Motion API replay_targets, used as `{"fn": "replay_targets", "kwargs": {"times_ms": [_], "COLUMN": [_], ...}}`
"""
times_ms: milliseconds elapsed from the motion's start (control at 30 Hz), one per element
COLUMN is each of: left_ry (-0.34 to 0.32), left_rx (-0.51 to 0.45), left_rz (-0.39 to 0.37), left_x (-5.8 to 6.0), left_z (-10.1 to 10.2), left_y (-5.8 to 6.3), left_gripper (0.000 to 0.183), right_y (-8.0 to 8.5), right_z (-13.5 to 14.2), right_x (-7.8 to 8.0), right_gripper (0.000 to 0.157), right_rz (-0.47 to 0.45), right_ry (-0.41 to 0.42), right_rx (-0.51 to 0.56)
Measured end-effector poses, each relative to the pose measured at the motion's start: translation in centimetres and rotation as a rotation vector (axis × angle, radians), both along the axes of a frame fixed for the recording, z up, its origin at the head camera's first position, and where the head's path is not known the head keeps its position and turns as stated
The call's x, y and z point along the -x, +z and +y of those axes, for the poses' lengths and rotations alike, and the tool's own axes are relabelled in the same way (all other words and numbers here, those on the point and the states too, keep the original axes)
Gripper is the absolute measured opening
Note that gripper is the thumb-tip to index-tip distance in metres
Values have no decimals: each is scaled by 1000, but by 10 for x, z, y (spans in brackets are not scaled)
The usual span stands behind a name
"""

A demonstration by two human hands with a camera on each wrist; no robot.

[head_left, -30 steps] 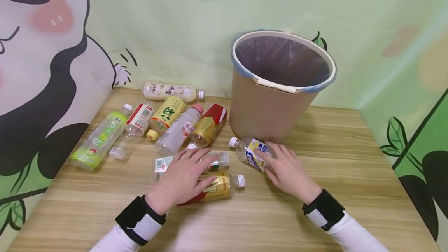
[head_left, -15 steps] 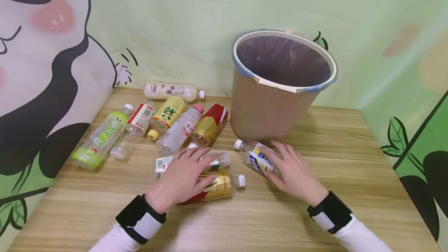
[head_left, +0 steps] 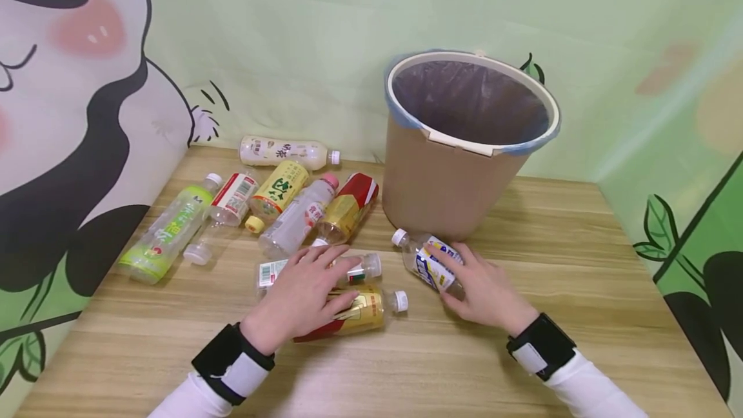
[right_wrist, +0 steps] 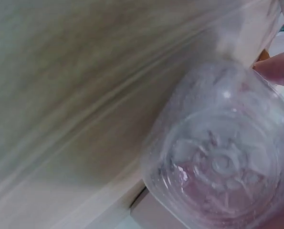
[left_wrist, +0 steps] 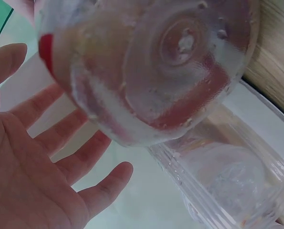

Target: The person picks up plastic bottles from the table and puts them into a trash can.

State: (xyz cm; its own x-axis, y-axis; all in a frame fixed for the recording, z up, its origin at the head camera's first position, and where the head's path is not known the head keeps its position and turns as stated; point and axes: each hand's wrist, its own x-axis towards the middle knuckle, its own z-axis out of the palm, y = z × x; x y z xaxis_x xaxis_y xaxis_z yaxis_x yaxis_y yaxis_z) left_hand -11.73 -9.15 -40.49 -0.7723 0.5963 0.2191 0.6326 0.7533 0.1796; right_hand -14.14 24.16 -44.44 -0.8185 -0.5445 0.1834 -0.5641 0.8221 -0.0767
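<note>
Head view, blue-and-white-labelled bottle (head_left: 426, 269): lies on its side on the wooden surface (head_left: 418, 373), just in front of the bin (head_left: 441, 179), its white cap (head_left: 398, 237) pointing away from the palm.
Grip on it: the right hand (head_left: 484, 289) holds it lightly, fingers across the label, thumb at the near side; the pressure cannot be told.
Weight and wall: the clear plastic looks thin, so the bottle should be light, likely to buckle under a hard squeeze and unlikely to break.
Slip and roll: bare plastic is probably slick, and the round body may turn under a fingertip.
Where to hold: best around the labelled middle, thumb opposing fingers, or at the neck just below the cap.
Paired bottles: the gold-and-red bottle (head_left: 368, 307) and the barcode-labelled bottle (head_left: 271, 273) lie side by side beneath the left hand (head_left: 302, 292), whose fingers are spread, clamped on neither.
Base, left wrist view: droplets dot the clear plastic; any on the outside would make it more slippery.
Outer group: six further bottles lie beyond, among them the pink-capped bottle (head_left: 293, 221) and the green-labelled bottle (head_left: 168, 234).
Bin: upright, fitted with a bag (head_left: 470, 99).
Backdrop: pale green panda-printed cloth (head_left: 319, 50).
</note>
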Motion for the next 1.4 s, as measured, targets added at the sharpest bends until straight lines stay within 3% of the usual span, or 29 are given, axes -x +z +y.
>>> {"fn": "replay_targets", "kwargs": {"times_ms": [167, 433, 800, 1000, 1400], "left_ry": [-2, 21, 80, 114, 150], "left_rx": [-7, -16, -90, -124, -182], "left_rz": [-4, -14, 67, 88, 119], "left_x": [0, 1, 5, 7, 10], "left_z": [0, 0, -1, 0, 5], "left_y": [0, 0, 4, 7, 12], "left_gripper": [50, 49, 40, 37, 37], "right_y": [5, 14, 38, 60, 124], "right_z": [2, 3, -8, -20, -48], "right_x": [-4, -8, -13, -10, -1], "right_gripper": [86, 83, 75, 71, 68], "right_rz": [-88, -204, -317, -285, -111], "right_ry": [4, 27, 53, 104, 232], "right_rx": [58, 280, 513, 543, 454]}}
